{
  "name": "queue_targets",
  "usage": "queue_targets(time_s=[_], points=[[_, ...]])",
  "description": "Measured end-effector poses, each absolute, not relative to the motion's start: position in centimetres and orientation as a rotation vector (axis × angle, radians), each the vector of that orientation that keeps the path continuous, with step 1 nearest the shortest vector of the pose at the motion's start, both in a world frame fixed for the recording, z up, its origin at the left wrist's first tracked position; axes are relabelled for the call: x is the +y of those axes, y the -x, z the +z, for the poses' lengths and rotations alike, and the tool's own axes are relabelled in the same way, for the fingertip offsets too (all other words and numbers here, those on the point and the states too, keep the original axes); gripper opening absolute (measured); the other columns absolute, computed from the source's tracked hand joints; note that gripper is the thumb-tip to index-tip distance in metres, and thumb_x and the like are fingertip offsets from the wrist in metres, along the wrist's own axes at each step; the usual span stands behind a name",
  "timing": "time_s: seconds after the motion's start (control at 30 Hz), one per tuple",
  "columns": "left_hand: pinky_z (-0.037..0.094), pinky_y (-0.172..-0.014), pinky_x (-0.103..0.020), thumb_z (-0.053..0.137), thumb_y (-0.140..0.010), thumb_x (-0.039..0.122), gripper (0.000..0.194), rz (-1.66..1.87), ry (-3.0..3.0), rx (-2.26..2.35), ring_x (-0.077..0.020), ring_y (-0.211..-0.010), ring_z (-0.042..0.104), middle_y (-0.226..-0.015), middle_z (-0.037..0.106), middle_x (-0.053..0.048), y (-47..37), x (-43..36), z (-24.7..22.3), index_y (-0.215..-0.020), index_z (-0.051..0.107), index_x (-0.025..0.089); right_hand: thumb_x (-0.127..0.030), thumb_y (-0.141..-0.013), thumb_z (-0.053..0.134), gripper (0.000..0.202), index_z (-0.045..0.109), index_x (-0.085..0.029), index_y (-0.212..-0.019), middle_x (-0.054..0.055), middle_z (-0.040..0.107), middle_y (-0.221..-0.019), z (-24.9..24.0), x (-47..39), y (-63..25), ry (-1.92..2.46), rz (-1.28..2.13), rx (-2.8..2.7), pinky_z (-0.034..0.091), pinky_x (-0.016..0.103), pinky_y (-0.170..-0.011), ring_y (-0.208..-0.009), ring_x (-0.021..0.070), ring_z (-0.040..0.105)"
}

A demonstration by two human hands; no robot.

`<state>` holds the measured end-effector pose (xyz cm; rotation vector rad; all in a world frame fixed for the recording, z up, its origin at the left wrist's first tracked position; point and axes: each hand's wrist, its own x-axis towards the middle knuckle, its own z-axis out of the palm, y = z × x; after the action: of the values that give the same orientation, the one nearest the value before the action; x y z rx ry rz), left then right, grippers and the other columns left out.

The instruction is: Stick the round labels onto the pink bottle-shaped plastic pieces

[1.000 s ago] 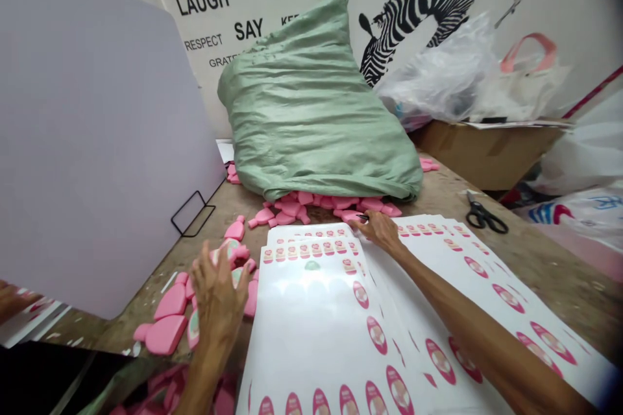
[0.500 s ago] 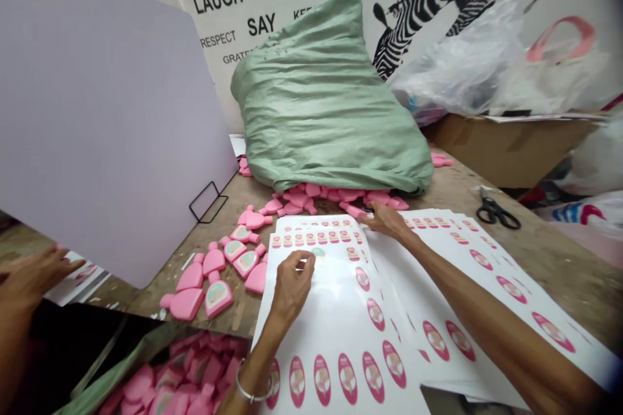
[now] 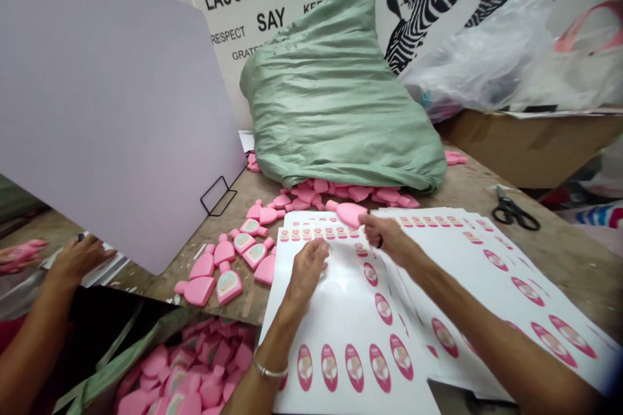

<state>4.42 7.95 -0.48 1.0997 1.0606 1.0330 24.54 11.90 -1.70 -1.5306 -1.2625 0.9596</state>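
Note:
My right hand is closed on the wide end of a pink bottle-shaped piece, its neck pointing left. A small dark item shows at its fingers; I cannot tell what it is. Over the white sticker sheet my left hand pinches a small pale sticker, mostly hidden at the fingertips. Pink oval and small square labels are printed along the sheet's edges. Several pink pieces lie to the left, some bearing a pale green label.
A green sack spills pink pieces at the back. More sheets and black scissors lie right. A grey panel stands left, with another person's hand beyond it. Below is a bag of pink pieces.
My right hand has lifted a pink bottle-shaped piece from near the sack and drawn it closer. My left hand stays over the sheet, its sticker turned and less visible. The view has shifted slightly.

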Motion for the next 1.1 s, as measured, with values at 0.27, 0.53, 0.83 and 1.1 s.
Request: queue_targets(time_s=[0.27,0.53,0.83,1.1], points=[[0.053,-0.074,-0.034,0.063,-0.076,0.040,0.035,1.302,-0.809,0.923,-0.0171,-0.077,0.062,-0.085,0.062,-0.006,-3.9,8.4,-0.7,-0.097,0.053,0.014,-0.051,-0.088,0.039,0.032,0.052,-0.022,-0.083,0.000,0.056,-0.069,-2.5,7.3,-20.9,1.562,0.770,-1.610,0.037,0.027,-0.059,-0.060,0.0147,0.049],[0.050,-0.054,-0.022,0.066,-0.071,0.036,0.023,1.104,-1.153,1.169,-0.0120,-0.062,0.051,-0.069,0.053,-0.001,-2.9,9.5,-2.9,-0.076,0.057,0.014,-0.027,-0.086,0.045,0.011,0.053,-0.021,-0.081,0.006,0.064,-0.081,-5.4,11.4,-20.6,1.675,0.045,-1.997,0.035,0.032,-0.075,-0.080,0.0213,0.054],[0.050,-0.051,-0.022,0.063,-0.074,0.043,0.031,1.029,-1.166,1.221,-0.0142,-0.062,0.059,-0.073,0.055,-0.002,-3.1,10.0,-4.6,-0.088,0.058,0.015,-0.024,-0.083,0.048,0.010,0.053,-0.021,-0.075,0.003,0.064,-0.076,-5.9,11.4,-20.6,1.650,0.039,-2.024,0.033,0.030,-0.074,-0.077,0.0187,0.053],[0.048,-0.039,-0.020,0.058,-0.077,0.048,0.042,0.989,-1.104,1.187,-0.0119,-0.046,0.059,-0.075,0.056,-0.001,-3.3,9.9,-4.4,-0.102,0.054,0.015,-0.035,-0.083,0.055,0.018,0.054,-0.020,-0.075,0.005,0.064,-0.076,-5.9,11.1,-20.3,1.544,-0.058,-2.026,0.034,0.033,-0.076,-0.077,0.0198,0.055]])
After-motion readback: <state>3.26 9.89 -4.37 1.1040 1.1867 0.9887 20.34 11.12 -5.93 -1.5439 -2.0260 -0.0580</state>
